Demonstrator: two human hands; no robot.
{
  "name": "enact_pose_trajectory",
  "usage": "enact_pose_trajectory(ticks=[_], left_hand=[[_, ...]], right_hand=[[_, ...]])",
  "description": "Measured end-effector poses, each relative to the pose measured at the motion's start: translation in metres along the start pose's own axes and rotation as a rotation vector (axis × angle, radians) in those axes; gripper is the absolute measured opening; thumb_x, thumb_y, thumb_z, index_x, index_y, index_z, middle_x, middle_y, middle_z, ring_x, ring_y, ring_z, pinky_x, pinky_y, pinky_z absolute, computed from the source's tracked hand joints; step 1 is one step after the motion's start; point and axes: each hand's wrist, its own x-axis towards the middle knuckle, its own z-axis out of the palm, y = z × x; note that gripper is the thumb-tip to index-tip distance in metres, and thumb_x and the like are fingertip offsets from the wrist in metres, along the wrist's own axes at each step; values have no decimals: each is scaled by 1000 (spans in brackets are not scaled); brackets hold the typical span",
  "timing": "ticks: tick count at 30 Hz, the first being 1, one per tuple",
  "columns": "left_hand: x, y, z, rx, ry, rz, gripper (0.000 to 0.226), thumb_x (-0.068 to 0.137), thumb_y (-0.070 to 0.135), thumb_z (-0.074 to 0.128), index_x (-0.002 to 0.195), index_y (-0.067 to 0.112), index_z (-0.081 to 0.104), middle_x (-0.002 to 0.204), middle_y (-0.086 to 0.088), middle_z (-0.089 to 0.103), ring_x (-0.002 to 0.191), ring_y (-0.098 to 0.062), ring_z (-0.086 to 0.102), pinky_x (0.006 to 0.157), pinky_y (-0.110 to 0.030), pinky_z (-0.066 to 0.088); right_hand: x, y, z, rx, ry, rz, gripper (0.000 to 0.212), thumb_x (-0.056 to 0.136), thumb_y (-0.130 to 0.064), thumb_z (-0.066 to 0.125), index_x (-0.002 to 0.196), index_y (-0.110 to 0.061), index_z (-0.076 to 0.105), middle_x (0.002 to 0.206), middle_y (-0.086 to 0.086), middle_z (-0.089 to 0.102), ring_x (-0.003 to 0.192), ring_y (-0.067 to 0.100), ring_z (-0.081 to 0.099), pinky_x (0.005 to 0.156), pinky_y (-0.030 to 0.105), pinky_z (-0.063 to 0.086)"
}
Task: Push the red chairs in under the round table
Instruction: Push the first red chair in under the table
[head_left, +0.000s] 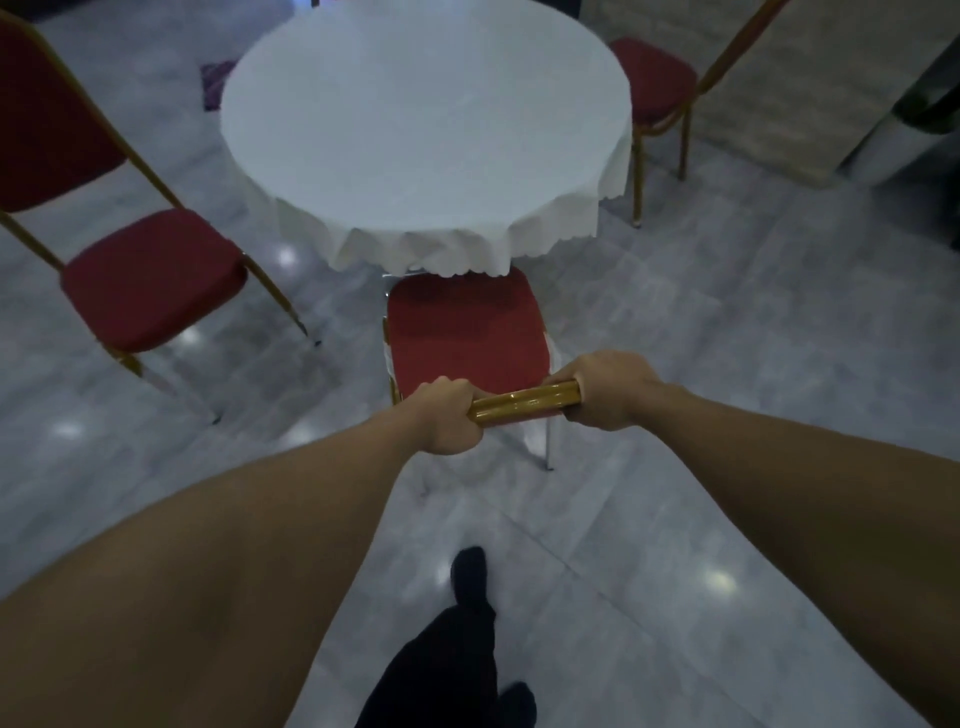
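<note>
Chair (467, 332) sits straight ahead, its seat front just under the table (426, 119) edge, my left hand (441, 415) and right hand (608, 389) both clenched on its top rail (524, 402).

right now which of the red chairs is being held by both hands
The middle red chair, nearest the person: the left hand and right hand grip its gold top rail. The left chair and far right chair stand untouched.
</note>
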Motion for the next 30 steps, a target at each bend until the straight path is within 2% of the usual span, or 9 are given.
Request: enact_pose_trajectory(ticks=[3,12,17,20,22,25,27,29,30], left_hand=[[27,-12,-25,-13,9,3,54,77,18,52,122,42,69,75,9,64,78,-27,62,73,-36,46],[90,-57,-97,-55,-15,-6,52,80,12,56,121,41,69,70,11,65,68,-13,63,58,-26,42],[97,-67,-107,-64,-44,19,50,78,10,54,114,39,70,66,9,63,63,-14,62,57,-26,43],[95,-61,-105,-69,-73,8,48,77,11,55,114,38,70,68,6,62,69,-21,64,62,-30,47],[97,-55,-113,-65,-155,-22,39,78,22,62,114,36,68,75,4,64,77,-24,65,68,-33,51],[108,-36,-130,-36,-305,-144,74,65,70,68,133,42,60,118,6,66,108,-21,60,99,-46,47],[118,-16,-140,-48,-315,-193,107,55,91,60,146,36,50,143,7,51,130,-25,49,111,-53,37],[129,4,-149,-88,-225,-175,110,56,98,52,145,32,53,145,7,52,129,-25,51,111,-51,38],[137,17,-151,-90,-164,-156,103,61,96,51,141,31,56,141,6,57,123,-23,56,107,-48,42]], right_hand=[[35,7,-18,11,-5,-3,32,84,-34,67,107,-55,73,78,-19,68,73,12,62,53,26,34],[121,4,-66,11,10,-14,24,89,-39,65,105,-54,74,79,-15,69,70,16,64,56,27,39],[134,6,-69,-8,-12,-45,27,89,-36,61,81,-62,64,70,-16,62,66,13,62,56,26,39],[131,11,-66,-3,-39,-59,20,91,-34,64,103,-46,74,79,-14,68,73,13,66,61,29,50],[132,15,-70,75,-132,-75,21,88,-37,72,108,-41,74,87,-13,71,78,12,65,62,28,46],[135,23,-85,261,-313,-73,45,77,-50,84,118,-35,75,101,-8,73,90,14,65,67,26,41],[131,38,-99,328,-336,-17,75,69,-66,84,134,-33,67,121,-9,68,108,17,63,72,20,41],[123,58,-115,354,-312,39,101,65,-76,81,150,-28,54,138,-6,60,127,23,57,88,22,47],[116,73,-123,360,-277,65,110,64,-79,79,155,-24,48,148,-1,56,135,26,53,101,31,48]])
